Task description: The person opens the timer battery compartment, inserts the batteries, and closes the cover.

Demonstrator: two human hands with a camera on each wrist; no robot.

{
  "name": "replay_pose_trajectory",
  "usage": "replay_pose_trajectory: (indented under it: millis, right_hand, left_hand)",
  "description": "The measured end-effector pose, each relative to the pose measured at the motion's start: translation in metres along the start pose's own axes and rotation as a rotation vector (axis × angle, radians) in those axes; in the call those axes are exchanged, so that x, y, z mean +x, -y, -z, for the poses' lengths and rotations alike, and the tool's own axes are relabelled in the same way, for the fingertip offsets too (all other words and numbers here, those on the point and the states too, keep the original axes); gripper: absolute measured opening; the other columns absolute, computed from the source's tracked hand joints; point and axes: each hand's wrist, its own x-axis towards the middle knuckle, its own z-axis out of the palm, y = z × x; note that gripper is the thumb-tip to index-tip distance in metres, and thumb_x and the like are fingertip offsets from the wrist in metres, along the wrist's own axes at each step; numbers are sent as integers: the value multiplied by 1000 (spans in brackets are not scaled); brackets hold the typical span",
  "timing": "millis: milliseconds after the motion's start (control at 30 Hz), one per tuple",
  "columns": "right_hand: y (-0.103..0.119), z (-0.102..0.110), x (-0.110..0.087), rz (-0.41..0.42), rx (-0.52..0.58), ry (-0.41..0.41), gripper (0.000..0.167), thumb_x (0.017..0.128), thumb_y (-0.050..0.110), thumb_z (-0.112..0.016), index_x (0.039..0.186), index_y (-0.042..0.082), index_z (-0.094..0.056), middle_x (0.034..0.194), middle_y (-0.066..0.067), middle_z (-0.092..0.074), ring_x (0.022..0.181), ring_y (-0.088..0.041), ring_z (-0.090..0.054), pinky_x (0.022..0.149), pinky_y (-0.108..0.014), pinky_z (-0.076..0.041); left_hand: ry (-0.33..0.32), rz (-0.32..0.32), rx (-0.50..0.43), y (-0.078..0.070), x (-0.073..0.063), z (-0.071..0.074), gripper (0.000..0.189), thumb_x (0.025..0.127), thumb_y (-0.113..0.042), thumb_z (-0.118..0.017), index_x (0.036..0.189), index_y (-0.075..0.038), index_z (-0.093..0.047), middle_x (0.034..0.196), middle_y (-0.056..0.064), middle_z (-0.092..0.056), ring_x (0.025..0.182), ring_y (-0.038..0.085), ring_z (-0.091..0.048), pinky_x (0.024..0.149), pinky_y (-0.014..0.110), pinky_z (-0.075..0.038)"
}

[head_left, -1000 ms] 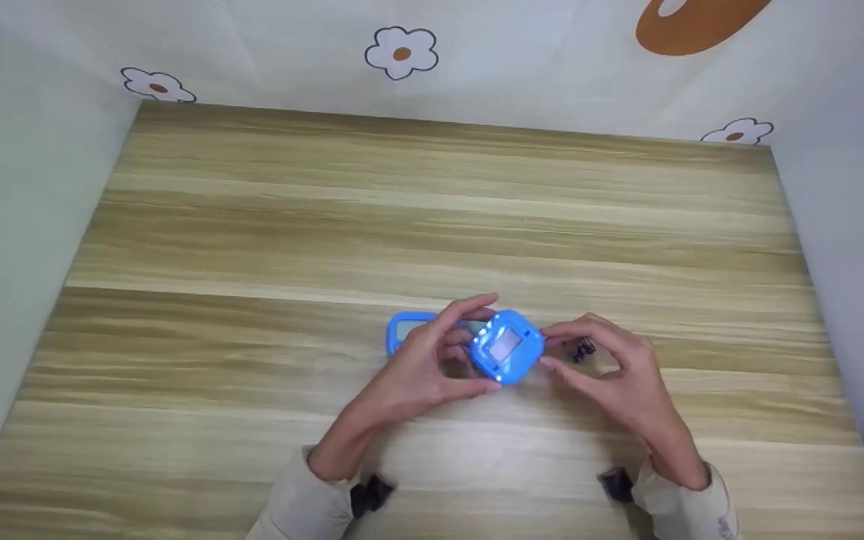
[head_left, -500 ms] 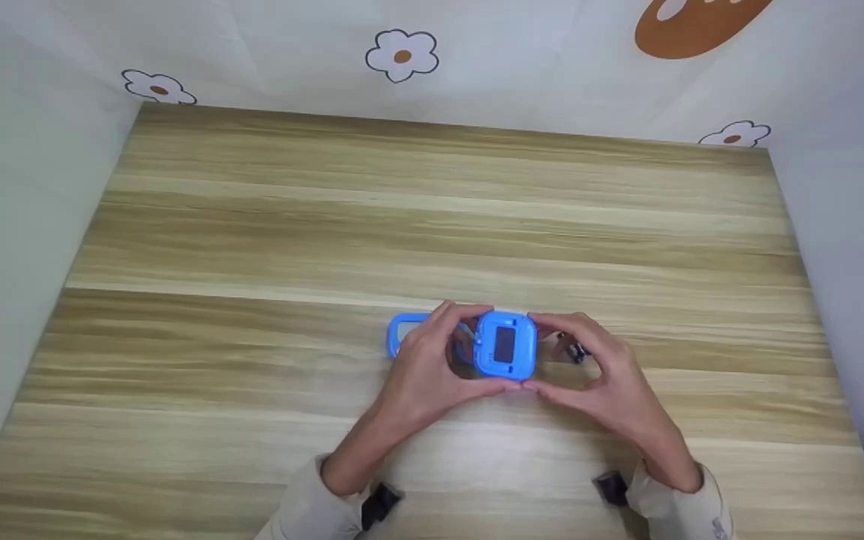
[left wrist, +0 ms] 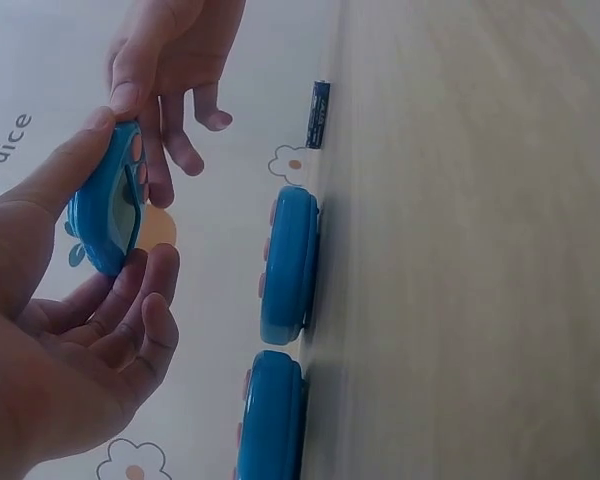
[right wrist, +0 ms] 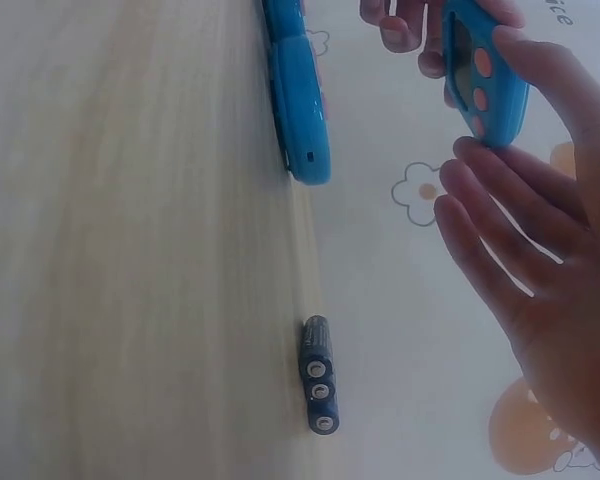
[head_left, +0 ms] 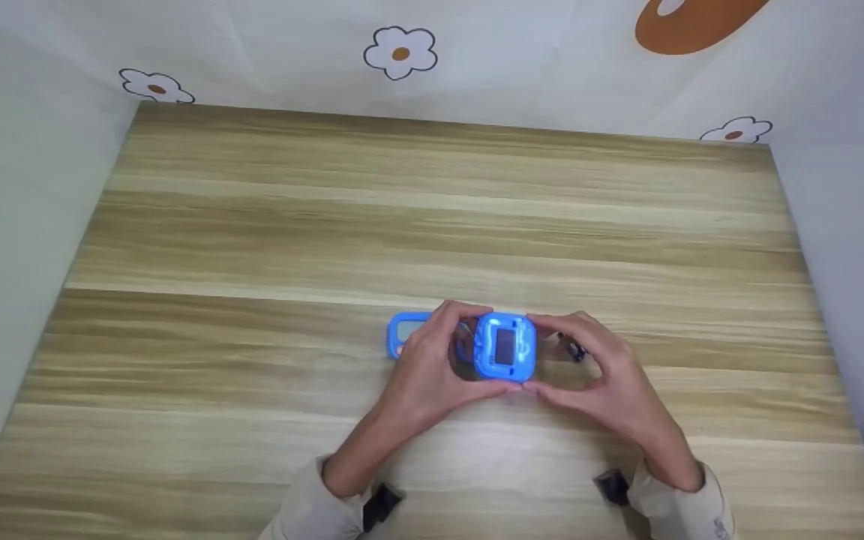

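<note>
While the left hand (head_left: 428,364) and right hand (head_left: 616,367) grip opposite sides of a blue device (head_left: 523,349), their fingers (head_left: 561,324) curved round its edges, it hangs above the wooden worktop (head_left: 267,225). Two similar devices (left wrist: 291,265) stand close together below, and three dark batteries (right wrist: 317,345) lie side by side, apart from them, near the right hand.

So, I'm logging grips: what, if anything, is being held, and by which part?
The raised blue device, by its rim: the left hand and right hand both grip its far and near edges.
</note>
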Motion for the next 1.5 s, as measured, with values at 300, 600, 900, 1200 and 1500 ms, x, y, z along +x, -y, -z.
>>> replay_pose_trajectory:
  millis: [300,600,900,1200,1500]
  right_hand:
    - [4,-5,3,105,-33,4,67,62,1,-90,122,-3,-62,115,-12,-65,93,-20,-57,76,-20,-48]
    - [3,-9,1,92,-55,24,68,62,3,-91,123,-1,-62,116,-10,-63,94,-22,-59,77,-28,-55]
    - [-22,-13,-8,128,-68,24,68,66,14,-91,126,4,-62,119,-5,-64,96,-19,-58,80,-27,-53]
    - [-23,-13,-8,155,-58,26,66,66,14,-92,125,4,-63,118,-6,-65,101,-22,-60,85,-31,-52]
    - [-7,-11,-3,131,-63,37,69,61,8,-93,123,1,-64,116,-9,-66,99,-23,-60,90,-24,-48]
  left_hand:
    - [189,282,-774,-9,-5,-10,57,91,-11,-69,134,-13,-31,129,16,-55,107,36,-63,91,39,-52]
    - [139,317,-1011,-9,-5,-18,42,95,2,-57,131,-2,-37,122,24,-60,94,42,-67,83,44,-56]
    - [134,360,-1004,-8,-5,-20,45,95,1,-58,134,-1,-35,120,23,-60,91,34,-67,83,40,-56]
    - [137,307,-1034,-5,-6,-24,47,95,1,-59,133,5,-31,116,26,-61,87,33,-67,78,36,-56]
    - [138,311,-1166,-5,-6,-26,46,90,8,-56,129,3,-32,121,33,-57,96,40,-67,84,47,-55]
